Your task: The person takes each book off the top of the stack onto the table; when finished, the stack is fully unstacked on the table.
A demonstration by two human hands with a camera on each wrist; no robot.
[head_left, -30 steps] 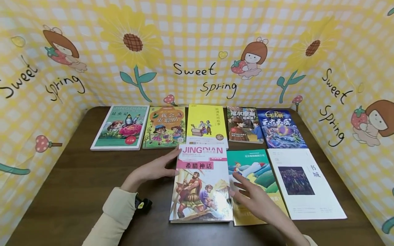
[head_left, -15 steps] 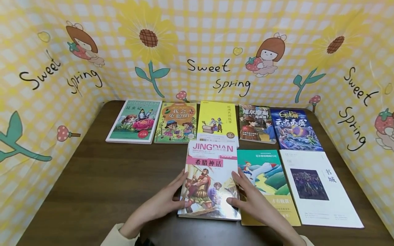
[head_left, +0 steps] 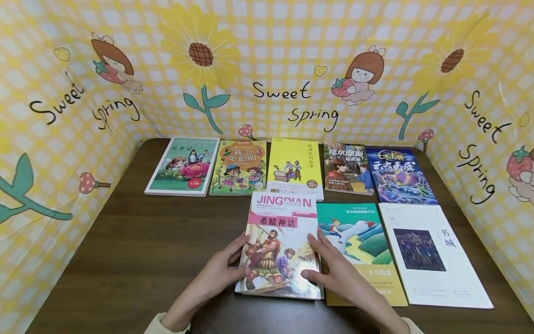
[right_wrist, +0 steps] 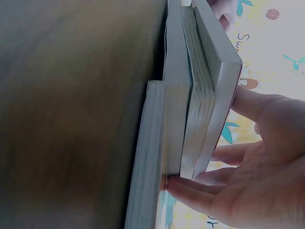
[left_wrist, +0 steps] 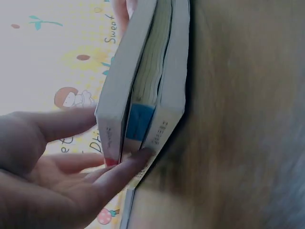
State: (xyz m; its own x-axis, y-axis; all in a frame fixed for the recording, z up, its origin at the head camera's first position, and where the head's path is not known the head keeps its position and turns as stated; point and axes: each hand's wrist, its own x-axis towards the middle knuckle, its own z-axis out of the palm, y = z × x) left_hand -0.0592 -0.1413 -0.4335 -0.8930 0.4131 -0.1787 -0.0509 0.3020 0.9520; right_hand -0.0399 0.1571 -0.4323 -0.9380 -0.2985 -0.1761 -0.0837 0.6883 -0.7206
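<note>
A stack of three paperback books stands at the near middle of the table. Its top book (head_left: 277,250) has a white and pink cover with a painted warrior. In the left wrist view, the middle book (left_wrist: 139,121) shows a blue patch on its spine, above the bottom book (left_wrist: 174,71). The books lie slightly out of line. My left hand (head_left: 219,269) touches the spine side, thumb at the cover's edge and fairly straight fingers along the spines. Opposite it, my right hand (head_left: 338,266) touches the page edges, its thumb over the cover.
A green and gold book (head_left: 363,250) lies right beside the stack, then a white book (head_left: 450,278). Behind are a green-bordered book (head_left: 179,167), an orange book (head_left: 238,167), a yellow book (head_left: 294,160), a brown book (head_left: 348,169) and a blue book (head_left: 402,178). Checked cloth (head_left: 233,60) surrounds the table (head_left: 137,250).
Both hands have slid nearer along the stack's sides, and the left has come in against the spines. The stack has shifted slightly left since half a second ago. The head view turned a little.
</note>
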